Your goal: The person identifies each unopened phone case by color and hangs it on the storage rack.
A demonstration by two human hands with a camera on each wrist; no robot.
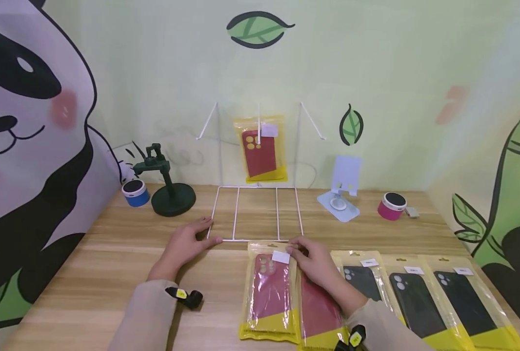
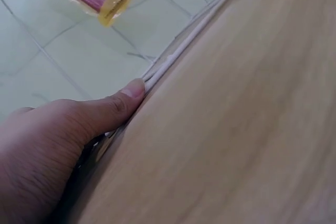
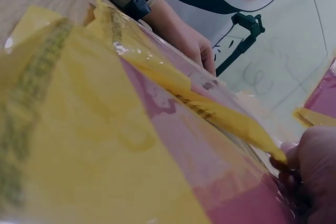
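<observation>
A white wire display rack stands on the table against the wall. A packaged red phone case hangs on its middle prong. My left hand rests at the rack's front left corner, thumb on the front wire, fingers extended by the side wire. In the left wrist view the thumb of the left hand lies along the white wire. My right hand pinches the upper right corner of another packaged red phone case. Its clear bag has a yellow bottom and a white label. A second red case package lies partly under my right hand.
Several packaged black phone cases lie in a row at right. Behind them stand a light blue phone stand and a pink round speaker. At back left are a dark green stand and a blue round speaker.
</observation>
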